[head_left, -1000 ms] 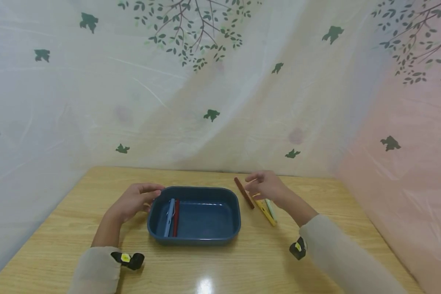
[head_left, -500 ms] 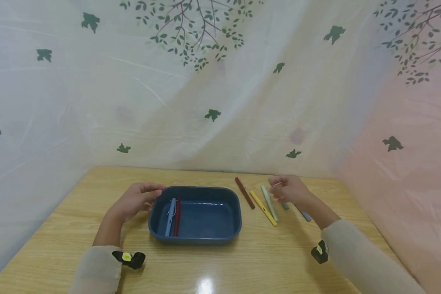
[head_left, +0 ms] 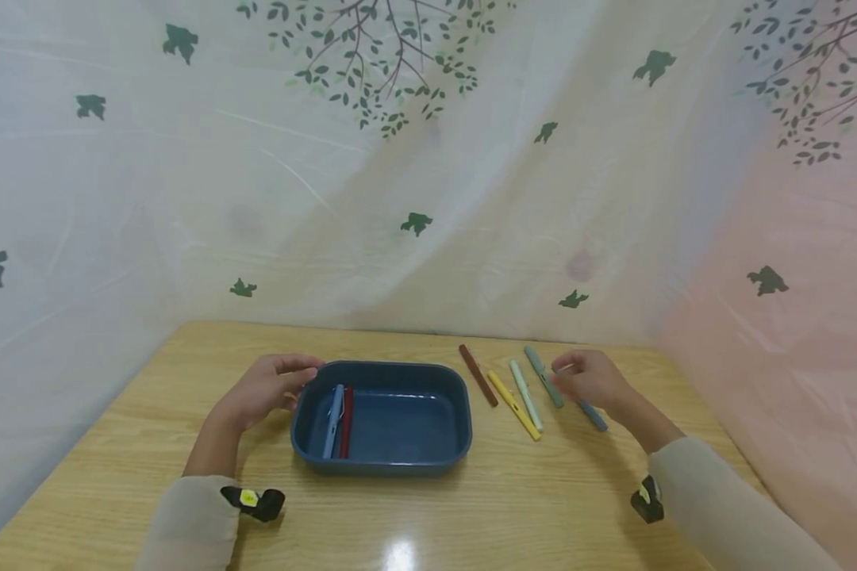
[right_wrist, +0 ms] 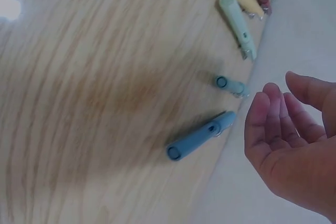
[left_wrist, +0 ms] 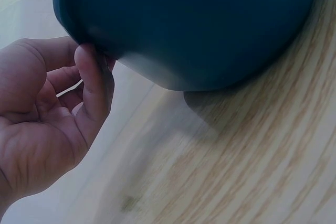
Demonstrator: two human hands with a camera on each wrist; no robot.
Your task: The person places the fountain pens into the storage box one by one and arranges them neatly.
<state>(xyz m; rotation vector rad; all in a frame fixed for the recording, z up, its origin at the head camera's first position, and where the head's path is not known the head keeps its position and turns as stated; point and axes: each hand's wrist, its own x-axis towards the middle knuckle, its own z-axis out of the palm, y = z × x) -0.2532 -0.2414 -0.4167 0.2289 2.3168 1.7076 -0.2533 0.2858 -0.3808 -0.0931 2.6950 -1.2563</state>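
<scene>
At the far left corner of a dark blue tray (head_left: 382, 468), my left hand (head_left: 260, 392) holds the rim between thumb and fingers. A light blue pen (head_left: 333, 422) and a red pen (head_left: 346, 424) lie side by side in the tray's left part. My right hand (head_left: 593, 379) hovers over a blue pen (right_wrist: 202, 135), fingers loosely bent, nothing between them. To its left, a grey-green pen (head_left: 543, 377), a pale green pen (head_left: 525, 395), a yellow pen (head_left: 514, 404) and a brownish-red pen (head_left: 478, 375) lie spread on the wood.
The wooden table (head_left: 514, 507) ends at the back against a pale curtain (head_left: 428, 262) printed with birds and branches. On the right the curtain (head_left: 793, 381) runs close along the table's edge.
My right hand has moved to the right, over the row of pens, uncovering the pale green and grey-green ones. The left hand and the tray stay where they were.
</scene>
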